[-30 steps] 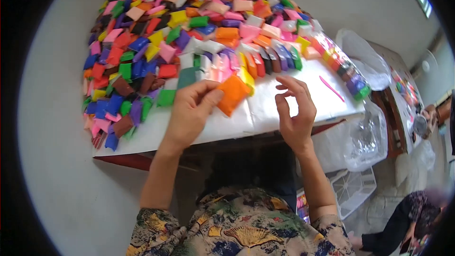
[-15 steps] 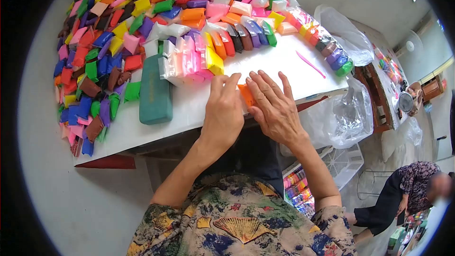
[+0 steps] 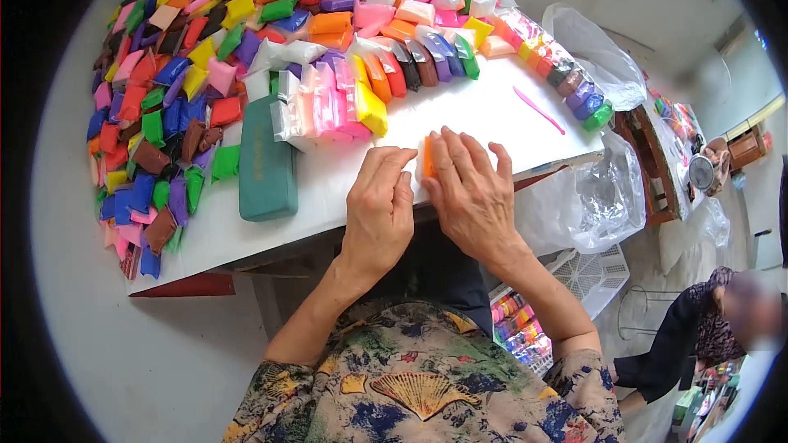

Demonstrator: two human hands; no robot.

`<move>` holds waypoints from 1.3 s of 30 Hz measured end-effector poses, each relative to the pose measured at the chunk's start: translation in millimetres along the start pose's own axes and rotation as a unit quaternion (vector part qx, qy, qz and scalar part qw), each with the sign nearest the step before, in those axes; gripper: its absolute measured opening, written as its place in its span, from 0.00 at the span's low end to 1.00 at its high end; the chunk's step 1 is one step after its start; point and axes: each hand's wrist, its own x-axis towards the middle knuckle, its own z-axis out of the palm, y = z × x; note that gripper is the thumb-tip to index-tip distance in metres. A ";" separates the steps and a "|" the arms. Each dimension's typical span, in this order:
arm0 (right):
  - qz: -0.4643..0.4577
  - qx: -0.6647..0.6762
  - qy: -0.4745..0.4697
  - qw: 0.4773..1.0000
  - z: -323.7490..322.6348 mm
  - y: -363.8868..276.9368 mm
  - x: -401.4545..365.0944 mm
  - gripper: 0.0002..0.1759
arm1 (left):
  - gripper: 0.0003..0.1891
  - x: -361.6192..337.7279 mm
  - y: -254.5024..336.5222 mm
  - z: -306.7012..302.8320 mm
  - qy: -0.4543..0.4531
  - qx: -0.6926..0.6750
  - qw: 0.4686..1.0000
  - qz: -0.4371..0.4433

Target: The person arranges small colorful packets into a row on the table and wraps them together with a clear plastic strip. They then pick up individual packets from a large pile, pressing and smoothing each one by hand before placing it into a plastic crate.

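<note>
On the white table near its front edge, an orange packet lies mostly hidden under my right hand. That hand rests flat over it, fingers stretched out and a little spread. My left hand is just left of the packet, apart from it; its fingers are bent, its thumb stands off from the index finger, and nothing shows between them. Beyond my hands stands a row of clear-wrapped coloured packets, pink and yellow at the near end. A dark green case sits beside this row.
A big heap of coloured packets covers the table's left and back. A pink tool and a filled clear sleeve lie to the right. Plastic bags hang by the edge, above a white basket. Another person bends at far right.
My left hand has drawn back from the orange packet, and its thumb has come away from the index finger. My right hand has turned slightly over the packet. The other person leans lower.
</note>
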 end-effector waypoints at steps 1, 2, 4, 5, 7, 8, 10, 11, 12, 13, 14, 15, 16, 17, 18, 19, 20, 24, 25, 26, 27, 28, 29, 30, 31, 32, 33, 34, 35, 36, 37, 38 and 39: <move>0.027 -0.013 0.008 1.000 1.6 -3.3 1.6 0.31 | 0.11 -1.7 -1.0 0.8 0.001 0.002 1.000 0.001; 0.053 -0.026 0.015 0.998 3.1 -6.4 2.5 0.31 | 0.11 -3.7 -1.6 1.6 0.001 0.004 1.000 0.000; 0.071 -0.007 0.008 0.997 0.0 -11.1 3.1 0.31 | 0.11 -5.9 -1.1 3.7 0.003 0.020 1.000 0.010; 0.078 0.019 -0.011 0.997 -8.0 -13.5 4.2 0.31 | 0.11 -5.9 -1.0 4.2 0.005 0.028 0.999 0.015; 0.058 0.029 -0.011 0.998 -16.8 -10.4 6.0 0.31 | 0.11 -4.7 -1.6 3.7 0.008 0.033 0.999 0.027; 0.030 0.013 0.008 0.999 -20.2 -2.0 7.9 0.31 | 0.11 -3.2 -1.7 3.3 0.009 0.035 0.999 0.033; -0.015 0.048 0.020 0.999 -16.9 4.5 8.2 0.31 | 0.11 -1.5 -1.5 1.4 -0.003 0.058 0.998 0.024; -0.030 0.095 0.012 0.995 -5.5 6.7 2.1 0.31 | 0.11 -0.7 -0.3 3.6 -0.013 0.061 0.998 0.026; -0.036 0.133 0.007 0.990 0.4 10.1 -4.2 0.32 | 0.11 -2.0 -1.3 4.2 -0.037 0.077 0.996 0.013; -0.038 0.108 0.021 0.993 1.7 9.8 -7.4 0.32 | 0.11 -1.5 -0.8 6.3 -0.054 0.070 0.996 0.011; -0.037 0.078 0.031 0.996 4.0 5.1 -9.2 0.32 | 0.11 -3.0 -2.0 9.7 -0.045 0.105 0.993 0.034; -0.008 0.080 0.060 0.995 7.3 -0.4 -9.9 0.31 | 0.11 -3.2 -3.5 9.8 -0.054 0.114 0.992 0.027; 0.019 0.084 0.090 0.992 11.8 -6.1 -10.9 0.30 | 0.11 -3.6 -2.2 9.4 -0.057 0.119 0.991 0.029; 0.040 0.073 0.095 0.992 15.7 -11.1 -11.3 0.29 | 0.11 -4.4 -1.5 8.8 -0.049 0.099 0.994 0.016; 0.058 0.065 0.101 0.991 19.2 -13.8 -10.5 0.29 | 0.11 -4.8 -0.3 8.1 -0.041 0.083 0.996 0.007; 0.055 0.074 0.120 0.988 20.1 -14.0 -8.7 0.29 | 0.11 -5.8 -4.9 6.4 -0.036 0.084 0.996 0.003; 0.048 0.085 0.138 0.986 21.5 -13.3 -7.3 0.28 | 0.12 -5.8 -5.1 5.7 -0.031 0.076 0.997 -0.003; -0.002 0.099 0.121 0.988 29.9 -9.4 -9.6 0.29 | 0.14 -8.1 -12.6 -1.3 -0.042 0.079 0.996 -0.004; 0.019 0.094 0.121 0.988 29.8 -12.1 -8.9 0.29 | 0.13 -7.5 -10.0 -1.1 -0.046 0.077 0.996 -0.006; 0.039 0.089 0.123 0.988 30.8 -15.6 -6.7 0.30 | 0.12 -6.9 -9.5 -0.2 -0.049 0.075 0.996 -0.006; 0.055 0.050 0.142 0.987 37.9 -20.3 -4.9 0.31 | 0.13 -6.6 -19.6 0.1 -0.059 0.097 0.993 0.019; 0.072 0.030 0.160 0.984 43.7 -24.0 -3.4 0.31 | 0.13 -6.1 -16.3 2.2 -0.063 0.091 0.994 0.006; 0.093 0.035 0.149 0.984 50.5 -27.8 1.0 0.32 | 0.13 -4.4 -11.4 2.5 -0.066 0.085 0.994 -0.007; 0.114 0.040 0.138 0.983 55.8 -30.2 4.7 0.32 | 0.13 -4.1 -8.5 3.2 -0.070 0.080 0.994 -0.022; 0.128 0.051 0.118 0.983 53.8 -32.7 8.1 0.32 | 0.14 -4.0 -11.5 4.1 -0.065 0.081 0.994 -0.012; 0.143 0.062 0.098 0.983 50.9 -36.0 12.1 0.32 | 0.14 -5.0 -13.2 5.1 -0.057 0.072 0.996 -0.021; 0.158 0.071 0.078 0.982 47.6 -33.8 13.4 0.31 | 0.14 -5.4 -13.9 6.4 -0.048 0.061 0.996 -0.031; 0.137 0.103 0.089 0.981 46.2 -27.7 11.6 0.31 | 0.15 -6.4 -16.2 6.6 -0.039 0.051 0.997 -0.042; 0.114 0.135 0.099 0.979 45.3 -22.1 10.1 0.31 | 0.16 -6.6 -24.5 3.3 -0.045 0.067 0.996 -0.030; 0.090 0.169 0.109 0.975 44.5 -17.1 8.6 0.30 | 0.14 -5.0 -13.8 5.8 -0.028 0.072 0.997 -0.005; 0.041 0.174 0.119 0.977 38.7 -7.2 5.3 0.29 | 0.12 -4.2 4.2 7.8 -0.010 0.078 0.997 0.020; 0.013 0.198 0.081 0.977 32.5 3.0 3.3 0.29 | 0.11 -3.4 15.4 7.0 0.007 0.085 0.995 0.044; -0.013 0.223 0.042 0.974 25.1 13.0 1.4 0.29 | 0.14 -3.8 16.0 3.3 -0.026 0.092 0.995 0.025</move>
